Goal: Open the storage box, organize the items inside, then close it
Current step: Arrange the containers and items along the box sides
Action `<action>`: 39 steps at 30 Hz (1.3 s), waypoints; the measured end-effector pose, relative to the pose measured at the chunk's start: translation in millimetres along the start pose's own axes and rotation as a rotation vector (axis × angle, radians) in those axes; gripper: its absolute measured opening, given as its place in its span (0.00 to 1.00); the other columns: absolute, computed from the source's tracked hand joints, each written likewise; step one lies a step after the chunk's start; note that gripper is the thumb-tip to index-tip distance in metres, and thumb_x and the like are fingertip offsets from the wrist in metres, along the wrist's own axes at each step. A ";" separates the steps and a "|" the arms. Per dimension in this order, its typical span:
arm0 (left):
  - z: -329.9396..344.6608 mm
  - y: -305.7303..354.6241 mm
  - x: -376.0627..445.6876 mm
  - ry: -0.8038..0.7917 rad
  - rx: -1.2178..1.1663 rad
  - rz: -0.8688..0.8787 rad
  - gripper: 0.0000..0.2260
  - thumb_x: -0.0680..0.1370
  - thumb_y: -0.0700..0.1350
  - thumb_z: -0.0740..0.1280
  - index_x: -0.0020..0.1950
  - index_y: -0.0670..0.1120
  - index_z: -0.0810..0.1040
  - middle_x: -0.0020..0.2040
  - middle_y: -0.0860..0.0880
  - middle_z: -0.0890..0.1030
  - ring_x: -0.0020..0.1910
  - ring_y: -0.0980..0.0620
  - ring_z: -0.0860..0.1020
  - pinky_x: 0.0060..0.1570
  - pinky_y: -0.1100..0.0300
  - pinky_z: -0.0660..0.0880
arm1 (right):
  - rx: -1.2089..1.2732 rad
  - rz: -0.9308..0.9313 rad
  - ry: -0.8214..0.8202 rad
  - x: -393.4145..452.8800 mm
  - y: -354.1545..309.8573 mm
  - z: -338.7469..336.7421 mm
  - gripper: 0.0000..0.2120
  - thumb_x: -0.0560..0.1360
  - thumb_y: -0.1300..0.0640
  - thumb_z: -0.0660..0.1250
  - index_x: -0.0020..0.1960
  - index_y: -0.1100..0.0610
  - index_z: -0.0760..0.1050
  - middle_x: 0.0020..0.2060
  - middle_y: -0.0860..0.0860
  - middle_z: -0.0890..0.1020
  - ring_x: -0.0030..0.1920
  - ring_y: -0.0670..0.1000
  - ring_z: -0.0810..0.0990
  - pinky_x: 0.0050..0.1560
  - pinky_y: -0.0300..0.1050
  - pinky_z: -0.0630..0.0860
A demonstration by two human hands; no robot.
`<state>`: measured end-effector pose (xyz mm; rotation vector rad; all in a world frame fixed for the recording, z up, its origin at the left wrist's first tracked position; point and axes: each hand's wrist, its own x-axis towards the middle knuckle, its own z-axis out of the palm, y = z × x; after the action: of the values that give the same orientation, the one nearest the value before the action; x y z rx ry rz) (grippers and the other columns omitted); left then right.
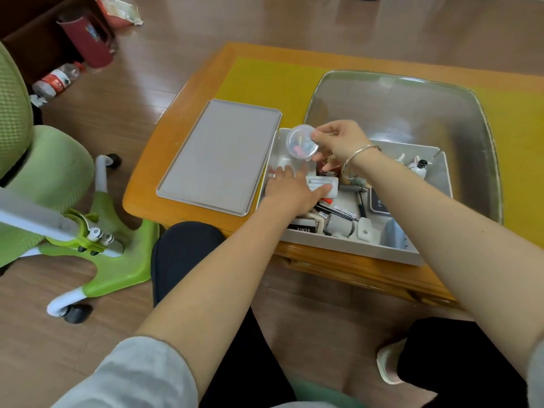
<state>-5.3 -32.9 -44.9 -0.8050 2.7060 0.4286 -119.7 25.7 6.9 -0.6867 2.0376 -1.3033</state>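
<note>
Right hand [338, 141] pinches one clear tub [301, 142] — left hand [290, 191] flat in one box [353, 245].

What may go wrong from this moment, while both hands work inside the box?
1. The right hand pinches the round clear container by its edge only, above the box; it may slip, fall and spill its small contents.
2. The left hand reaches into crowded items, so the pens may be pushed about.
3. The box sits at the table's near edge; pressing down there could tip it.
</note>
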 end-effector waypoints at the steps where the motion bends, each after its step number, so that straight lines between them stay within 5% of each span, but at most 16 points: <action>1: 0.7 1.4 -0.3 0.001 0.028 -0.015 0.40 0.75 0.72 0.46 0.79 0.48 0.50 0.77 0.39 0.58 0.75 0.39 0.54 0.72 0.43 0.53 | -0.008 0.006 -0.016 1.4 -0.2 3.4 0.10 0.77 0.58 0.65 0.55 0.62 0.74 0.36 0.55 0.80 0.28 0.47 0.81 0.20 0.38 0.74; 6: 0.1 13.0 -11.3 0.037 0.167 -0.071 0.43 0.72 0.75 0.46 0.76 0.45 0.57 0.72 0.39 0.65 0.70 0.39 0.62 0.66 0.47 0.59 | -0.056 0.048 -0.084 5.5 2.6 15.4 0.11 0.78 0.59 0.65 0.58 0.63 0.71 0.34 0.56 0.78 0.27 0.50 0.79 0.19 0.38 0.72; 12: 0.2 12.8 -28.2 -0.028 0.178 -0.067 0.41 0.74 0.73 0.49 0.78 0.46 0.55 0.75 0.40 0.60 0.73 0.38 0.57 0.70 0.43 0.55 | -0.174 0.046 -0.110 13.1 1.8 24.7 0.12 0.78 0.59 0.64 0.60 0.61 0.72 0.39 0.59 0.80 0.30 0.54 0.78 0.21 0.41 0.75; 18: 5.8 11.1 -33.0 -0.011 0.193 -0.033 0.41 0.75 0.72 0.48 0.79 0.45 0.50 0.76 0.39 0.57 0.75 0.38 0.54 0.73 0.39 0.50 | -0.328 0.057 -0.060 17.3 9.5 32.5 0.15 0.77 0.63 0.64 0.64 0.60 0.72 0.37 0.60 0.81 0.19 0.46 0.76 0.20 0.38 0.74; 23: 8.2 8.6 -33.0 0.035 0.159 -0.019 0.38 0.77 0.69 0.48 0.78 0.44 0.52 0.76 0.40 0.59 0.75 0.39 0.55 0.73 0.39 0.50 | -0.456 -0.026 -0.055 19.5 12.8 33.4 0.18 0.75 0.66 0.66 0.65 0.60 0.72 0.53 0.59 0.80 0.32 0.52 0.82 0.31 0.45 0.81; 26: 8.4 10.0 -33.9 0.050 0.133 -0.021 0.36 0.78 0.67 0.50 0.77 0.43 0.55 0.75 0.40 0.61 0.74 0.39 0.57 0.73 0.39 0.51 | -0.567 -0.099 -0.056 20.4 12.4 32.8 0.17 0.75 0.65 0.67 0.63 0.58 0.75 0.55 0.58 0.80 0.44 0.58 0.83 0.45 0.52 0.82; 30: 11.2 9.5 -33.9 0.238 -0.054 -0.107 0.35 0.79 0.60 0.58 0.75 0.37 0.54 0.71 0.39 0.62 0.69 0.42 0.64 0.68 0.48 0.63 | -0.665 -0.161 -0.064 21.6 12.2 33.5 0.16 0.75 0.64 0.67 0.62 0.58 0.76 0.55 0.57 0.81 0.47 0.57 0.82 0.52 0.50 0.79; 34: 6.8 9.0 -31.6 0.261 -0.142 -0.106 0.34 0.80 0.53 0.60 0.77 0.36 0.48 0.77 0.39 0.50 0.76 0.42 0.53 0.71 0.49 0.59 | -0.654 -0.165 -0.130 20.2 12.6 29.0 0.17 0.76 0.67 0.64 0.64 0.58 0.74 0.59 0.56 0.79 0.42 0.56 0.82 0.43 0.46 0.80; 39: -10.5 0.7 -18.5 0.365 0.003 0.014 0.27 0.78 0.39 0.63 0.74 0.36 0.57 0.74 0.38 0.61 0.72 0.42 0.61 0.68 0.54 0.63 | -0.657 -0.174 -0.152 18.1 10.5 23.0 0.19 0.75 0.70 0.63 0.64 0.60 0.73 0.58 0.57 0.78 0.49 0.55 0.80 0.43 0.47 0.80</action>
<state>7.3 -27.3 -28.7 -0.9446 3.0448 0.3052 -116.1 3.2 -14.2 -1.2325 2.3156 -0.6145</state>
